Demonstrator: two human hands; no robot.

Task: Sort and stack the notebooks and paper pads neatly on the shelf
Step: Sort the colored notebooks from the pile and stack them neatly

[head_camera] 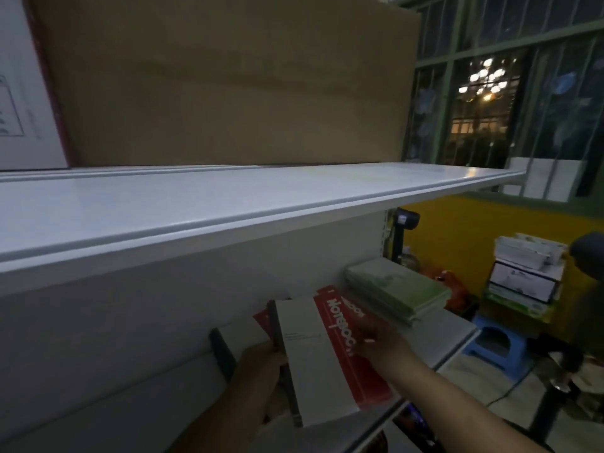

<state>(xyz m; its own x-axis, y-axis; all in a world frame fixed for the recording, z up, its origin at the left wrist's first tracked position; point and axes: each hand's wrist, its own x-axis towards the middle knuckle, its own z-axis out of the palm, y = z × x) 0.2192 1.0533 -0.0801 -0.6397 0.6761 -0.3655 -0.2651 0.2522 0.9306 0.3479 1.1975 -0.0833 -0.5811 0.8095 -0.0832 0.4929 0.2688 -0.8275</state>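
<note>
A white-and-red notebook (313, 361) with "NOTEBOOK" printed on its red strip lies tilted over the lower shelf (454, 338). My left hand (261, 361) grips its dark spine on the left side. My right hand (376, 341) rests on its red right edge, fingers over the cover. More red notebooks (330, 294) lie under and behind it. A stack of green notebooks (397, 291) sits further right on the same shelf. The upper white shelf (196, 217) holds only a big cardboard box at the back.
A large cardboard box (228, 83) stands at the rear of the upper shelf. To the right are a yellow wall, stacked boxes (523, 279), a blue stool (496, 344) and a barred window (490, 93). Another person (588, 256) is at the right edge.
</note>
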